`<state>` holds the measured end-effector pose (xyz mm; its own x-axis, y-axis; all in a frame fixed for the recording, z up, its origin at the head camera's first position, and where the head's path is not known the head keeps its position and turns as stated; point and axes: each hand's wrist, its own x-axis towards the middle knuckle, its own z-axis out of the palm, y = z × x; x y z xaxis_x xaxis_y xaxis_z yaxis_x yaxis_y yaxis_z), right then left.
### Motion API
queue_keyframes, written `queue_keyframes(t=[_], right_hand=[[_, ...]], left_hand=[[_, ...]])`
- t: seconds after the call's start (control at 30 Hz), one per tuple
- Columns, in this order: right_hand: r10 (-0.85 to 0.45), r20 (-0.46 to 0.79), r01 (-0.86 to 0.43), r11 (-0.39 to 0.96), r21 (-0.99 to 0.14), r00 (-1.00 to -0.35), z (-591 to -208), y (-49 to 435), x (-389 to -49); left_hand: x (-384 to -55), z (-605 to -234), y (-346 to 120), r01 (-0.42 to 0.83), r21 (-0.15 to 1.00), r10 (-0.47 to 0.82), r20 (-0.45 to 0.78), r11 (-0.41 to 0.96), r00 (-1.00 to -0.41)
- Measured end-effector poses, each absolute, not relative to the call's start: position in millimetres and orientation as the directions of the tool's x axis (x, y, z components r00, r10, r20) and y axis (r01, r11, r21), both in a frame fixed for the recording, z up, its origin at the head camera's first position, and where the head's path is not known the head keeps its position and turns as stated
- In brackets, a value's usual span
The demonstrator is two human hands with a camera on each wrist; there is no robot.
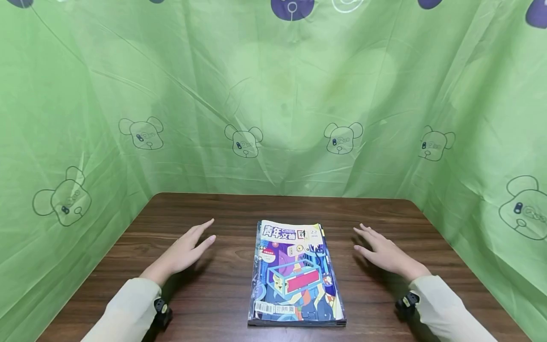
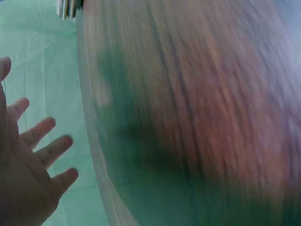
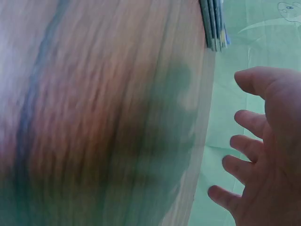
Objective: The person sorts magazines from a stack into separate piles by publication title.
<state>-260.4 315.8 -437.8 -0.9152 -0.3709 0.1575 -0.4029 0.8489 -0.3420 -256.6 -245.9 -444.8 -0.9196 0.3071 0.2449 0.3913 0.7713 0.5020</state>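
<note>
A stack of magazines (image 1: 295, 275) lies on the brown wooden table, the top one with a colourful purple and blue cover. To its left, my left hand (image 1: 183, 251) is held over the table with fingers extended and nothing in it. My right hand (image 1: 386, 254) is on the other side of the stack, its fingers also straight and holding nothing. Both hands are apart from the magazines. In the left wrist view the left hand (image 2: 28, 165) shows spread fingers, with the edge of the stack (image 2: 69, 8) at the top. The right wrist view shows the right hand (image 3: 263, 146) likewise spread.
The wooden table (image 1: 222, 209) reaches back to a green curtain (image 1: 290, 95) printed with bear heads. That curtain also hangs along the left and right sides. A small black camera (image 1: 162, 311) is strapped to the left wrist, another camera (image 1: 408, 304) to the right.
</note>
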Motion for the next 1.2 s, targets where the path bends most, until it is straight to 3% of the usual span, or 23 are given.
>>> queue_keyframes(t=[0.33, 0.77, 1.2], right_hand=[[-0.41, 0.242, -0.476, 0.775, -0.415, -0.879, -438.9, 305.0, -259.4], [-0.435, 0.098, -0.418, 0.744, -0.522, -0.895, -433.7, 283.9, -253.4], [-0.481, -0.007, -0.354, 0.655, -0.667, -0.877, -433.1, 275.8, -248.2]], left_hand=[[-254.8, -440.2, -229.5, 0.371, 0.658, 0.338, 0.184, 0.655, -0.923], [-247.6, -440.7, -196.3, 0.291, 0.842, 0.431, 0.078, 0.454, -0.899], [-239.4, -440.7, -163.5, 0.171, 0.923, 0.422, 0.01, 0.346, -0.906]])
